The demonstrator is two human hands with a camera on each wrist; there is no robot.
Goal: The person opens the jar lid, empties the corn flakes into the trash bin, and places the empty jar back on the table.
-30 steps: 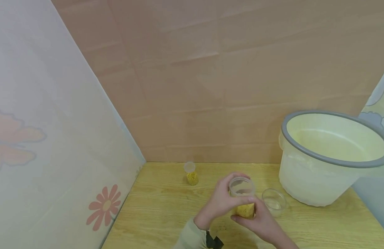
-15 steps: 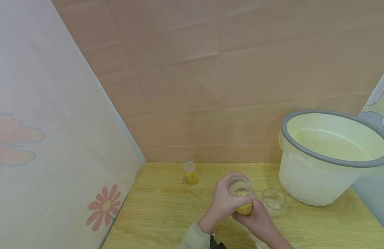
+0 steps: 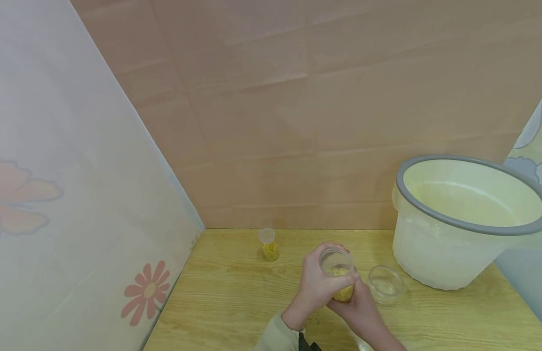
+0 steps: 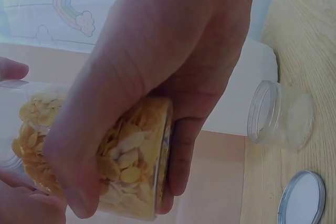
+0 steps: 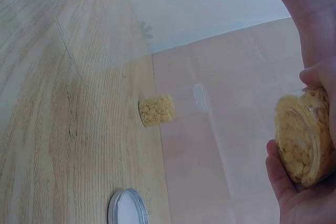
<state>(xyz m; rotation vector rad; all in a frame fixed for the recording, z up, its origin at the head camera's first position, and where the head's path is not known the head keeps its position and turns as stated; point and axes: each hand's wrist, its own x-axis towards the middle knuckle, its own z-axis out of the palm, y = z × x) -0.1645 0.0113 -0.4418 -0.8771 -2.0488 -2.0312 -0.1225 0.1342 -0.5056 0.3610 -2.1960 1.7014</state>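
A clear plastic jar (image 3: 336, 263), partly filled with yellow flakes, is held above the table in both hands. My left hand (image 3: 316, 282) wraps round its upper part, thumb across the front. Lower down, my right hand (image 3: 360, 307) grips the jar near its base. In the left wrist view the right hand (image 4: 136, 61) curls round the flake-filled base of the jar (image 4: 128, 166), while parts of the left hand (image 4: 31, 203) show at the left edge. From the right wrist, the jar's bottom (image 5: 299, 140) faces the camera, with right-hand fingers (image 5: 281, 182) beneath it.
A second clear jar (image 3: 271, 249) with yellow flakes stands at the back of the wooden table (image 3: 227, 292). Right of the hands is another clear container (image 3: 386, 285). A round lid (image 4: 302, 200) lies nearby. A large white tub (image 3: 437, 253) with a grey rim stands at right.
The held jar has shifted slightly left and tipped, so more flakes show through its mouth. My right hand has moved left and closer to the left hand. Other things stay put.
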